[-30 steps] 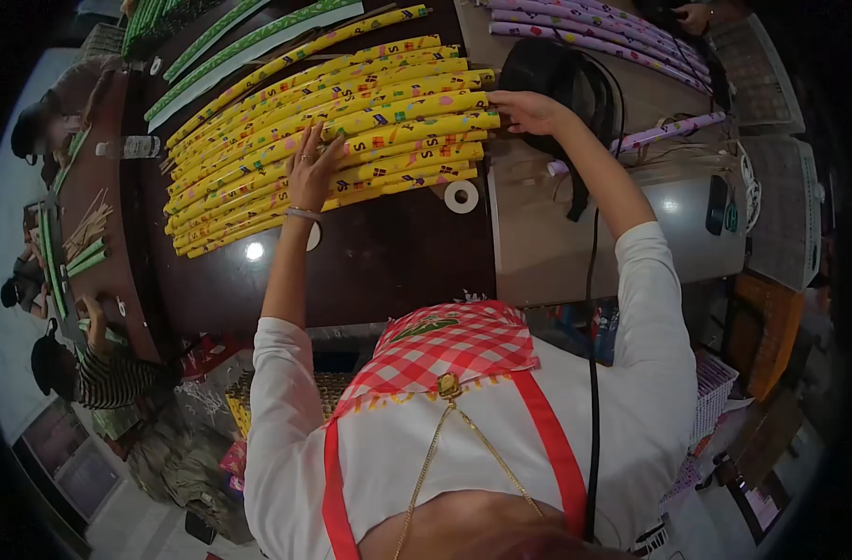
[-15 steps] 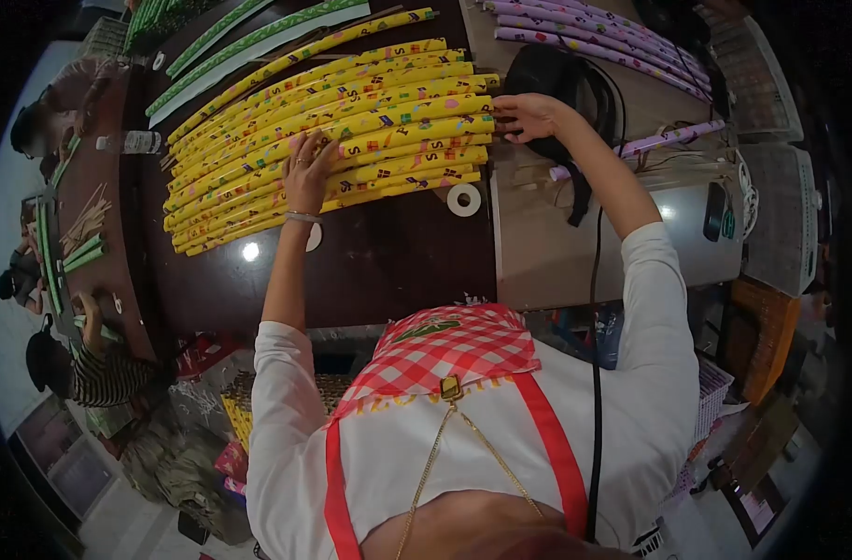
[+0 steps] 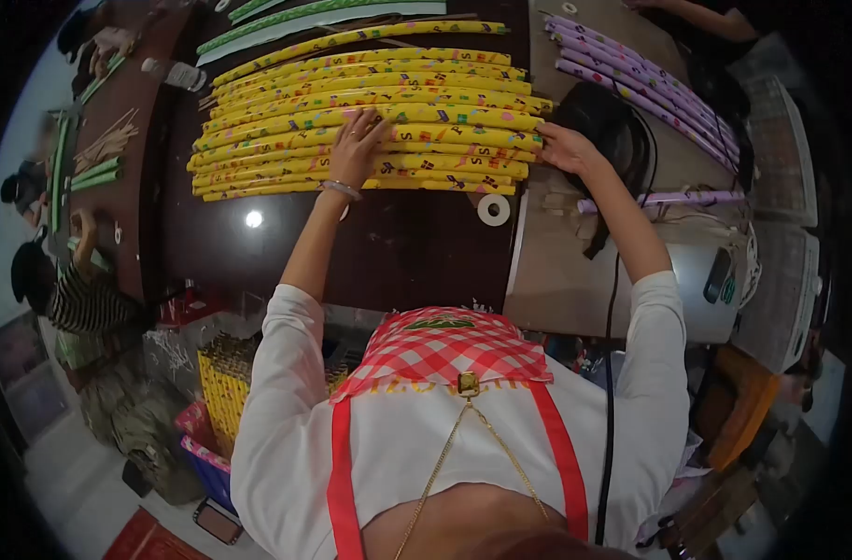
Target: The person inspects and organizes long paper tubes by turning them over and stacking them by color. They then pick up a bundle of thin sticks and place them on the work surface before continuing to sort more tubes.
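Several long yellow rolls (image 3: pixel 276 120), printed with letters and small coloured pictures, lie side by side across the dark table. My left hand (image 3: pixel 357 154) rests on top of the nearer rolls with its fingers stretched over them. At the right ends of the rolls is my right hand (image 3: pixel 570 152), its fingers extended and at or just touching a roll end; the exact contact is hard to make out. A white ring, like a tape roll (image 3: pixel 482 210), lies in front of the yellow rolls. Just beyond my right hand sits a black bag (image 3: pixel 594 117).
Purple rolls (image 3: pixel 645 86) lie at the far right, and a single purple roll (image 3: pixel 692 199) lies nearer. Green rolls (image 3: pixel 304 21) are at the back. A black cable (image 3: pixel 610 411) hangs down in front. Other people work at the left table, near a plastic bottle (image 3: pixel 176 75).
The view has shifted, so the table things sit farther right and higher. My right hand has come closer to the roll ends. My left hand stays on the rolls.
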A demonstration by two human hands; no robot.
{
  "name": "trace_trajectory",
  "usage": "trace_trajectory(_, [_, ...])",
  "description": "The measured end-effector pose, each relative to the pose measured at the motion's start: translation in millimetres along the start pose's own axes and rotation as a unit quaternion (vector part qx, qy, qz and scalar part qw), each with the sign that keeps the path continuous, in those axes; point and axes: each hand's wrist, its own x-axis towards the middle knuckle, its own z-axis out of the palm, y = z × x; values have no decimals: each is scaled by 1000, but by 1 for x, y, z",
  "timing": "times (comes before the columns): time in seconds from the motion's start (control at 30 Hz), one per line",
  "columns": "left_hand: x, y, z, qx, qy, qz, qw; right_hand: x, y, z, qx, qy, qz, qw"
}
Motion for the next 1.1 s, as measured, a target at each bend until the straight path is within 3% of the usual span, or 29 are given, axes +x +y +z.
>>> trace_trajectory(0.07, [-4,18,-11,-70,77,-100,990,-3,4,16,-98,149,-60,982])
trace_trajectory(0.1, [-9,35,-19,-117,145,-169,968,-14,0,24,-112,126,-76,983])
trace_trajectory(0.13, [-18,49,-21,-71,190,-288,936,-27,-7,32,-126,102,-92,982])
trace_trajectory(0.17, [-24,48,-12,-306,256,-412,819,-39,-14,39,-136,84,-111,981])
trace_trajectory(0.2, [-31,47,-3,-519,303,-491,631,-54,-17,49,-144,68,-127,979])
trace_trajectory(0.23, [-22,59,-28,-604,294,-548,498,-74,-21,69,-165,58,-138,975])
trace_trajectory(0.3, [-29,42,-26,-825,227,-423,298,-105,-22,94,-191,48,-147,969])
trace_trajectory(0.33, [-25,38,-23,-819,248,-433,285,-118,-19,103,-202,60,-162,964])
trace_trajectory(0.4, [-8,24,-21,-836,366,-384,142,-137,-11,114,-198,84,-193,957])
trace_trajectory(0.43, [-15,15,-25,-899,297,-252,198,-143,-4,116,-196,86,-199,956])
trace_trajectory(0.5, [-16,-8,-15,-901,314,-164,249,-152,10,115,-186,90,-219,954])
trace_trajectory(0.57, [-8,-17,-18,-909,319,-205,172,-150,29,104,-153,91,-215,960])
trace_trajectory(0.6, [-10,-13,-23,-883,322,-245,237,-151,35,103,-155,95,-224,957])
trace_trajectory(0.67, [-9,-7,-32,-891,326,-260,182,-163,41,106,-164,111,-231,953])
trace_trajectory(0.8, [-22,14,-82,-863,311,-262,300,-192,57,105,-181,103,-226,952])
trace_trajectory(0.83, [-29,13,-89,-837,348,-278,318,-204,54,109,-215,92,-192,953])
trace_trajectory(0.9, [-38,21,-117,-827,323,-254,383,-225,46,108,-276,121,-150,942])
trace_trajectory(1.0, [-59,-3,-123,-811,318,-324,368,-205,9,30,-388,298,-146,860])
trace_trajectory(1.07, [-57,10,-133,-784,335,-346,391,-158,2,-49,-570,372,-235,694])
trace_trajectory(1.1, [-62,18,-143,-768,351,-340,414,-134,6,-70,-639,400,-231,616])
